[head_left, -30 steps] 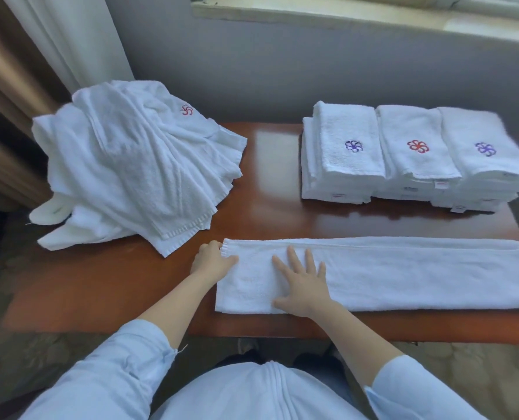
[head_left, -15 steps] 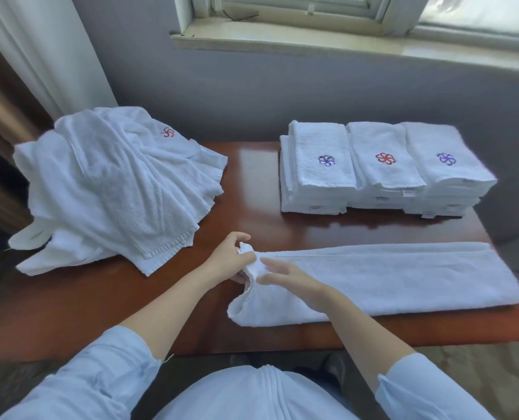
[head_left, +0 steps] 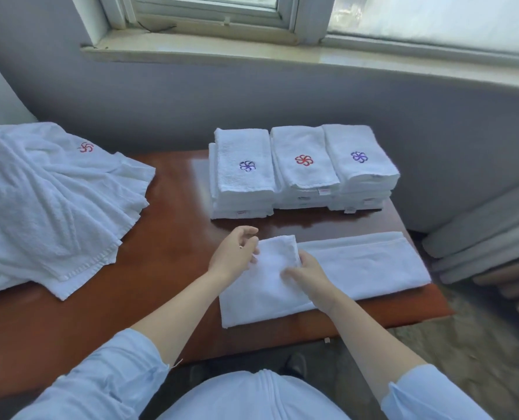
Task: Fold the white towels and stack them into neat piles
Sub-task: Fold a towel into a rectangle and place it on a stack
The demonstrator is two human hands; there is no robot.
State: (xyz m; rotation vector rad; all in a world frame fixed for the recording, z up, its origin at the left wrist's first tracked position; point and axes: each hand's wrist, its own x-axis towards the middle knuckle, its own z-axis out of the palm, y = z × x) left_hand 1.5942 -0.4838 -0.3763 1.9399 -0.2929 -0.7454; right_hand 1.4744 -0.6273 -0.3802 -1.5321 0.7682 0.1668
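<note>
The table [head_left: 173,237] is reddish-brown wood, glossy enough to mirror the window light. The long towel [head_left: 358,268] is white terry cloth, matt and nubby. The folded stacks [head_left: 303,183] are the same cloth with embroidered thread emblems, and the heap [head_left: 40,207] shows ribbed woven borders. The sleeves [head_left: 109,377] are smooth pale-blue fabric, and the wall [head_left: 191,101] is matt grey.

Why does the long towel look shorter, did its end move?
Yes. The left end of the long towel went right: earlier it lay past the left edge of the folded stacks; now it is doubled over, in front of them.
</note>
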